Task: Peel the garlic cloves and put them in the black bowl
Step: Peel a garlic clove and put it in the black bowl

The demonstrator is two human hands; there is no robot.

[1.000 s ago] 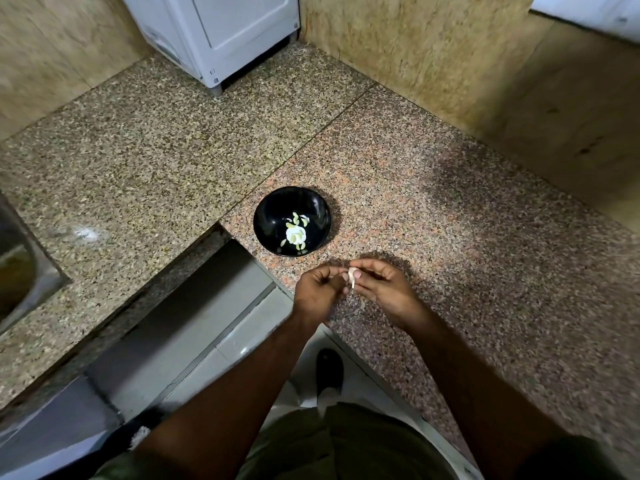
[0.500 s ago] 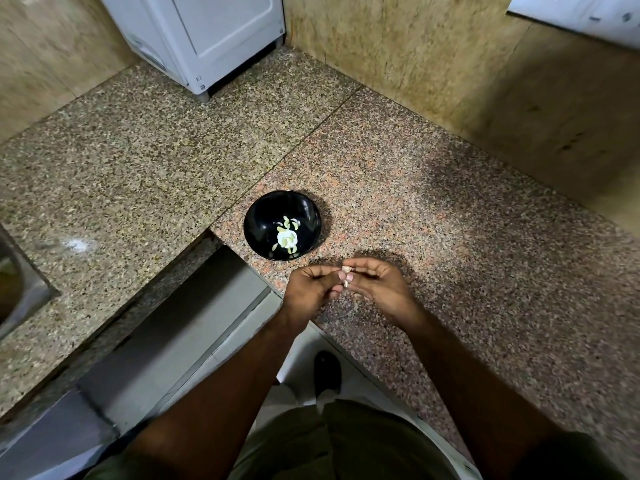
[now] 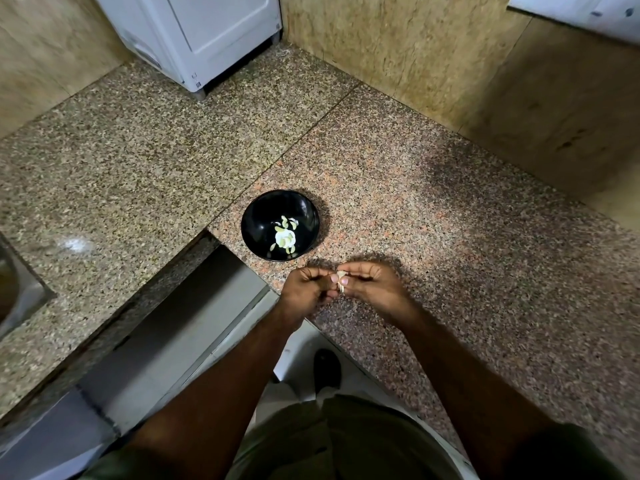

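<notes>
Much of what I need to see is masked or cropped.

The garlic clove [image 3: 340, 285] is mostly buried between the fingertips of my left hand [image 3: 304, 289] and right hand [image 3: 375, 285], both blurred, so I can't tell how much skin is on it. The pieces in the black bowl [image 3: 258, 220] are too small to count. A white appliance [image 3: 194, 32] is cut off at the top edge, a metal sink [image 3: 20, 299] at the left.

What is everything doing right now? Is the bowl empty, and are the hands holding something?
Round black bowl: upright on the counter, holds several pale peeled cloves.
Small pale garlic clove: pinched between both hands, skin partly on.
Left hand: fingertips pinch the clove.
Right hand: fingertips pinch the clove.
Speckled granite counter: bears the bowl.
</notes>
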